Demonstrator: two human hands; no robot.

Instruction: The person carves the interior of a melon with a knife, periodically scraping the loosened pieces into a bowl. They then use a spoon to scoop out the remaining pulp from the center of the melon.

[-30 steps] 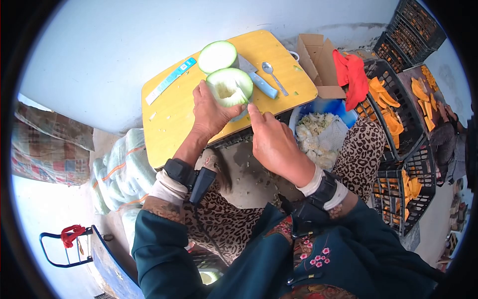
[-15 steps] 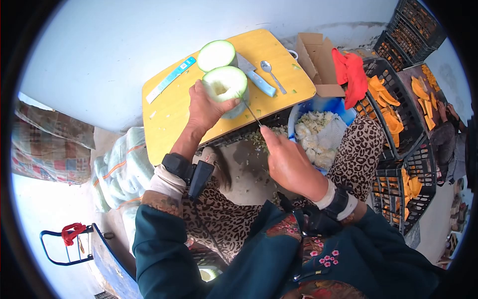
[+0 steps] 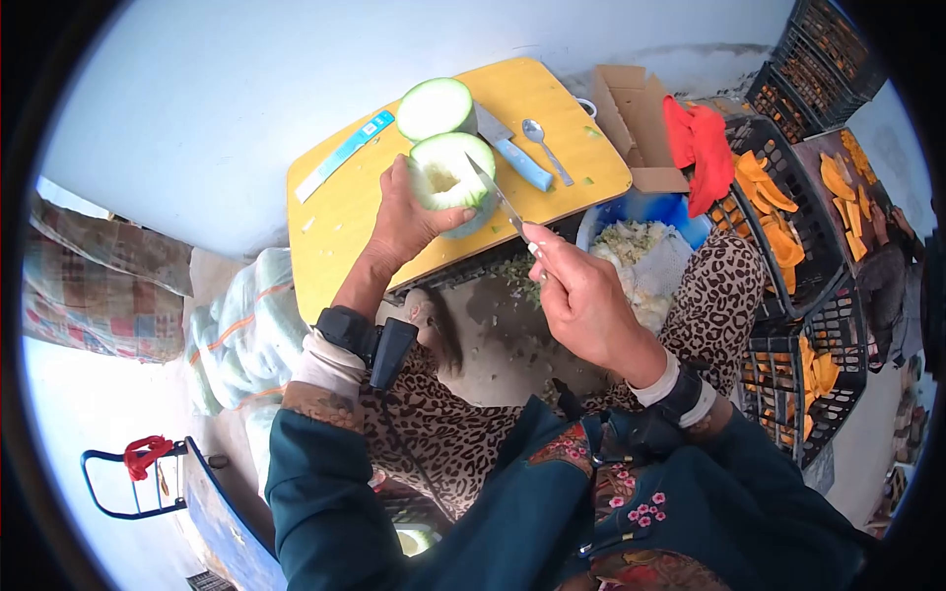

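A hollowed piece of pale green melon [image 3: 455,156], maybe winter melon, stands on the yellow table [image 3: 325,236] with its cut face up. My left hand [image 3: 406,219] is wrapped round its near left side, thumb along the front. My right hand [image 3: 591,305] grips a thin knife [image 3: 506,204], its blade over the right rim of the melon; its handle is mostly hidden in the fingers. Just behind stands a second cut melon piece [image 3: 435,106]. Beside them lie a blue-handled knife [image 3: 525,165], a metal spoon [image 3: 547,150] and a blue-and-white flat strip [image 3: 345,156].
Right of the table are a blue tub [image 3: 641,209] with pale scraps, a cardboard box [image 3: 631,123] and a red cloth [image 3: 698,148]. Black crates [image 3: 778,148] hold orange slices. Stuffed sacks [image 3: 241,320] lie left. Another person's hand [image 3: 899,219] shows at far right.
The knife has risen from the melon's right edge to lie above its rim, with my right hand turning slightly. My left hand keeps its hold. The view has shifted a little.
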